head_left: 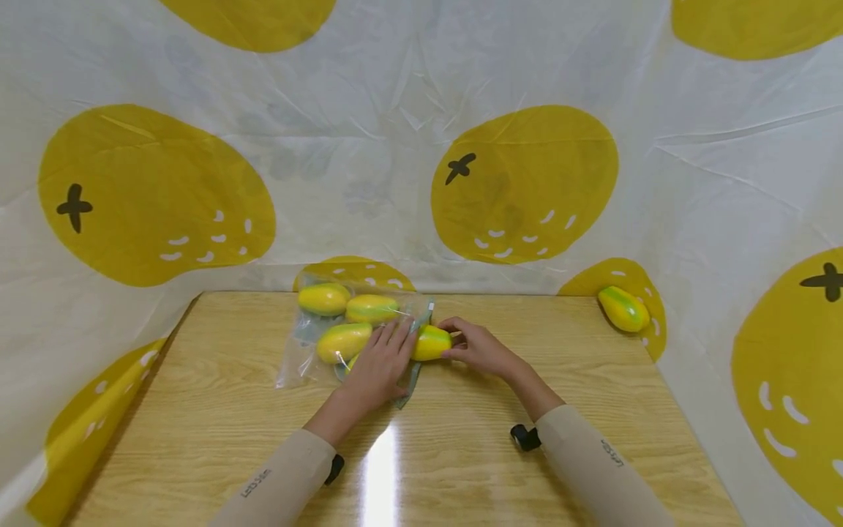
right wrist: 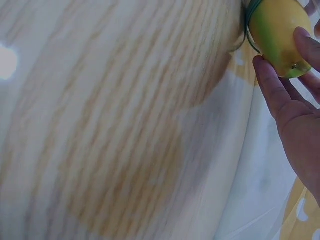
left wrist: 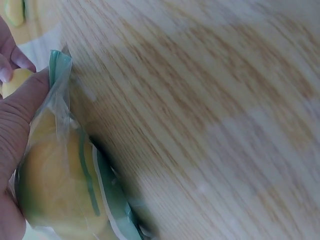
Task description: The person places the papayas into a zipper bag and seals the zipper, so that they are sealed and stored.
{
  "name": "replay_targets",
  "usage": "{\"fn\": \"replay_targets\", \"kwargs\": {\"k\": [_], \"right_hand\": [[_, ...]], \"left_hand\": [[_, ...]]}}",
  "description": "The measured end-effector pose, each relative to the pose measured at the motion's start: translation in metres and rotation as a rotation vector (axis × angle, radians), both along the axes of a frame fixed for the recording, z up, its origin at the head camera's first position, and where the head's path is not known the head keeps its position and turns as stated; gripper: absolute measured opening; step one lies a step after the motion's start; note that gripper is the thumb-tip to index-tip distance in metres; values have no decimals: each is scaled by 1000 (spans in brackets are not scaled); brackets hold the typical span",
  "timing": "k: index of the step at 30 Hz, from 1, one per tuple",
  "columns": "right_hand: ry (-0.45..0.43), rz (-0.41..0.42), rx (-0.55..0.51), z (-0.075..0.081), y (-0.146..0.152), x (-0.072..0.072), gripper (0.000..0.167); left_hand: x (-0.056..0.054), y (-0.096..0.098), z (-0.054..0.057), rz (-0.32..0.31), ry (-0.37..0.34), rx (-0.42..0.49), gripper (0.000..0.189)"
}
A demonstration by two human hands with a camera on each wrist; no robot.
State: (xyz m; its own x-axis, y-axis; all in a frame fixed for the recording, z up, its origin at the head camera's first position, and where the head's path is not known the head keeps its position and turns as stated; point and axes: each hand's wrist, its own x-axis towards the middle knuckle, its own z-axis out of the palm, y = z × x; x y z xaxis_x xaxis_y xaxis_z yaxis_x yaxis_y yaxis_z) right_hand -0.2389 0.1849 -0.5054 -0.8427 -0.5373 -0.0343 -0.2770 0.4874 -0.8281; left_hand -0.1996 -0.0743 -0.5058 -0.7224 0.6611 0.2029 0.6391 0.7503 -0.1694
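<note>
A clear plastic zip bag (head_left: 306,329) with a green edge lies on the table, several yellow-green toy papayas (head_left: 344,342) inside. My left hand (head_left: 382,364) holds the bag by its mouth; in the left wrist view the thumb (left wrist: 31,95) lies along the green edge (left wrist: 60,62). At the mouth sits another papaya (head_left: 432,343), partly inside the bag. My right hand (head_left: 484,348) grips its outer end between thumb and fingers, which the right wrist view shows around the papaya (right wrist: 280,35). The left hand covers part of the bag's contents.
One more papaya (head_left: 623,309) lies at the table's back right corner. The wooden table (head_left: 500,483) is enclosed behind and at both sides by a white curtain (head_left: 356,197) with yellow fruit prints.
</note>
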Motion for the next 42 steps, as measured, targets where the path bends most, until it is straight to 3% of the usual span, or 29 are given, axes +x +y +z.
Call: {"fn": "replay_targets", "kwargs": {"k": [8,19,30,38,42], "right_hand": [[-20,21,26,3,4,2,49],[-47,26,11,3,5,4,46],[35,1,26,-2,-7,4,49],[138,-19,55,-10,-16,1,52],[146,-20,65,-12,-17,2,53]], "left_hand": [[0,-1,-1,-15,-6,27,130],[3,0,-1,23,-70,34,132],[5,2,-2,46,-60,-13,135],[4,4,-3,42,-39,6,139],[3,5,-4,37,-42,15,141]]}}
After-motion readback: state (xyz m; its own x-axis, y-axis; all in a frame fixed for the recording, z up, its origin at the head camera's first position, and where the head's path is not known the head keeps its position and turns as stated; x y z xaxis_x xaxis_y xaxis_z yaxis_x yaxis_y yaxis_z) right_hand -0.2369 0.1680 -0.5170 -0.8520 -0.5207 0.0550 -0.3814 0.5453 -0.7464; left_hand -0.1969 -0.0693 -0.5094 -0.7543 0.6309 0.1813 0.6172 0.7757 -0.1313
